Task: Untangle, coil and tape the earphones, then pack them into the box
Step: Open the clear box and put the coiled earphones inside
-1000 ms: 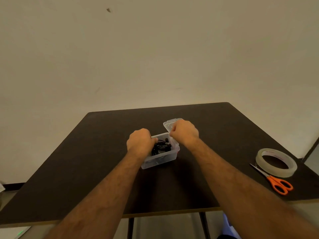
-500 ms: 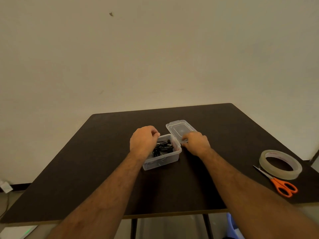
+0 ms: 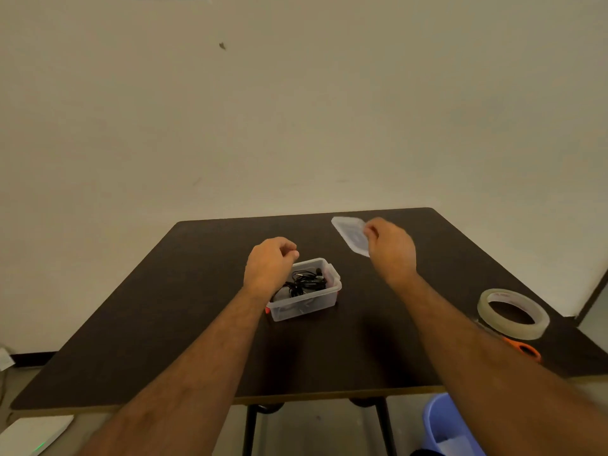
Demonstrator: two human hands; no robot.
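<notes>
A small clear plastic box (image 3: pixel 307 304) stands open in the middle of the dark table, with tangled black earphones (image 3: pixel 306 282) inside. My left hand (image 3: pixel 268 264) rests at the box's left rim, fingers curled; what they hold, if anything, is hidden behind the hand. My right hand (image 3: pixel 390 250) is out at the far right of the table and pinches the clear lid (image 3: pixel 350 233), which looks blurred. A roll of clear tape (image 3: pixel 513 313) lies at the right edge.
Orange-handled scissors (image 3: pixel 526 350) lie near the tape, partly hidden by my right forearm. The table (image 3: pixel 164 324) is dark. A blue bin (image 3: pixel 450 426) stands on the floor below its front edge. A white device with a green light lies at bottom left.
My right hand has carried the lid away from the box to the far right of the table. My left hand stays at the box's left rim.
</notes>
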